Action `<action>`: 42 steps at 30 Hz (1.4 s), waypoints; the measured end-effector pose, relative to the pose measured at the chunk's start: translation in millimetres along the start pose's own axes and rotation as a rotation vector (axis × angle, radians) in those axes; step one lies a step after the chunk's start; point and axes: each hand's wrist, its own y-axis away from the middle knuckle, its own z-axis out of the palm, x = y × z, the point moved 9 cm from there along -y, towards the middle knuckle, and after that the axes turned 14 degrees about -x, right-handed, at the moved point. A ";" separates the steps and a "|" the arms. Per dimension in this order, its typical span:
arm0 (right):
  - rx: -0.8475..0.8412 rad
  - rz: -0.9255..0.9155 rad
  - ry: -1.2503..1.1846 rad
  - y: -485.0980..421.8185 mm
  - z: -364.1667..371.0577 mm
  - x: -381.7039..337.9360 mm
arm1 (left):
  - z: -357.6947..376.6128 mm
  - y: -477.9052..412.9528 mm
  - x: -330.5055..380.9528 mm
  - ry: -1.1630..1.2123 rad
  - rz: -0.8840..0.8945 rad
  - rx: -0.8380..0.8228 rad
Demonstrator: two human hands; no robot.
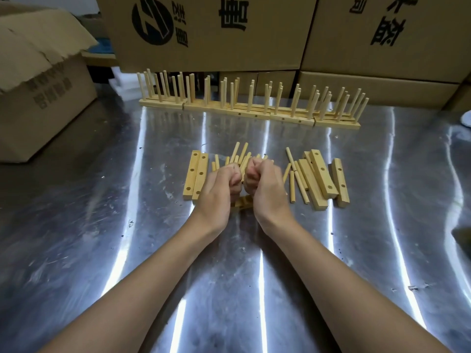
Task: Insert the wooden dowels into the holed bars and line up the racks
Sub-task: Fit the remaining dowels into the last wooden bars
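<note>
Left hand: your left hand (224, 184) has its fingers curled tight round a bunch of pale round wooden dowels (240, 155), whose ends fan out above the fist.
Right hand: your right hand (263, 186) is fisted just beside it, knuckles nearly touching. Dowel tips poke out above it, so it seems to grip some too.
Bar in work: a short light-wood holed bar (243, 202) shows under your wrists. Whether any dowel is seated in it is hidden.
Spare parts: a left pair of bars (196, 178) lies flat near your left hand and a right heap of bars (321, 178) lies further out. Loose dowels (295, 180) lie between your right hand and that heap.
Racks: a row of finished racks (251, 108) stands at the far side of the shiny steel table (102, 225), before brown cardboard boxes (209, 31).
Handling: the dowels look light, stiff and smooth, and apt to roll. Pinch one near its middle and push it straight down. The bars look light and may slide on steel, so pin one down by its ends.
</note>
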 end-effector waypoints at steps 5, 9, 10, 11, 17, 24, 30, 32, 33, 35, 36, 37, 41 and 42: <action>-0.085 0.072 0.019 3.4 -11.7 8.1 | 1.7 -3.3 4.6 0.024 -0.009 -0.087; 0.120 -0.031 0.120 -2.3 -73.7 -8.9 | -10.3 0.0 3.9 0.050 0.006 -0.104; 0.179 -0.032 0.143 -6.0 -89.2 -12.1 | -14.4 1.0 3.5 0.058 0.011 -0.091; 0.217 -0.032 0.168 -9.6 -100.9 -13.2 | -18.7 2.3 3.3 0.059 0.015 -0.074; 0.238 -0.137 0.454 -6.2 -104.5 -3.5 | -23.9 5.5 3.4 0.041 0.053 -0.014; 0.092 -0.251 1.176 -8.6 -71.0 -5.6 | -23.9 2.6 2.8 0.070 0.063 0.008; -0.109 -0.027 1.383 -11.3 -64.4 22.2 | -24.4 2.3 1.8 0.093 0.065 0.004; -0.121 -0.004 1.400 -11.7 -64.5 24.6 | -24.6 2.9 1.3 0.097 0.059 0.002; -0.109 -0.003 1.400 -11.6 -65.7 24.4 | -24.6 3.0 1.1 0.096 0.056 0.003; -0.064 -0.010 1.389 -11.1 -68.5 22.2 | -25.0 3.3 1.2 0.087 0.055 0.006; -0.047 -0.013 1.384 -10.7 -69.4 21.4 | -25.1 3.2 1.3 0.086 0.057 0.007; -0.041 -0.016 1.382 -10.3 -69.1 21.4 | -24.8 3.2 1.7 0.084 0.060 0.006; -0.065 0.001 1.378 -9.4 -65.9 23.4 | -24.5 4.2 2.8 0.087 0.061 0.003; -0.071 0.013 1.374 -9.5 -66.1 23.5 | -24.5 4.4 2.7 0.092 0.059 0.002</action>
